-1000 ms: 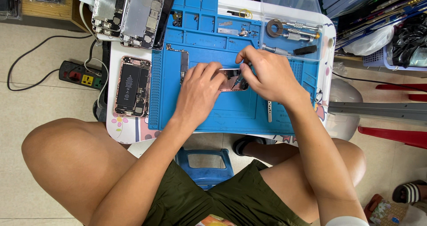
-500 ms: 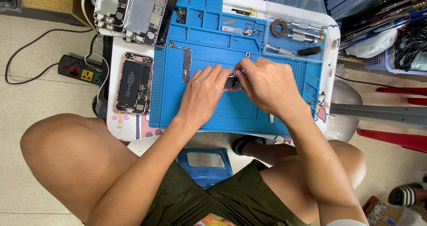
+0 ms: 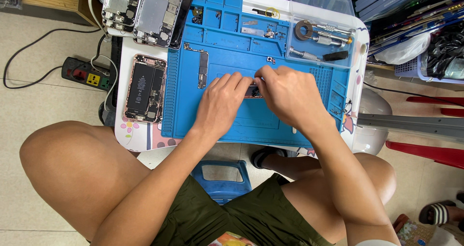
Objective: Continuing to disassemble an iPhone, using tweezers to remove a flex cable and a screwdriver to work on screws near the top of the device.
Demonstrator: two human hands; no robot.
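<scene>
Both hands meet over the middle of a blue repair mat (image 3: 299,130). My left hand (image 3: 220,103) presses its fingers down on a small dark part (image 3: 252,92) lying on the mat. My right hand (image 3: 287,93) has its fingers pinched together at the same part, and what they hold is hidden. A narrow circuit board (image 3: 203,68) lies on the mat just left of my left hand. An opened phone body (image 3: 144,88) with a black battery lies left of the mat on the small white table (image 3: 140,138).
Two more opened phone shells (image 3: 145,11) lie at the table's far left corner. A clear tray (image 3: 319,38) at the back right holds a screwdriver and metal tools. A power strip (image 3: 87,74) and cables lie on the floor at left. A blue stool (image 3: 220,176) stands between my knees.
Both hands have shifted slightly left and closer together over the small part. The view has drifted a little, so the table sits further right in frame.
</scene>
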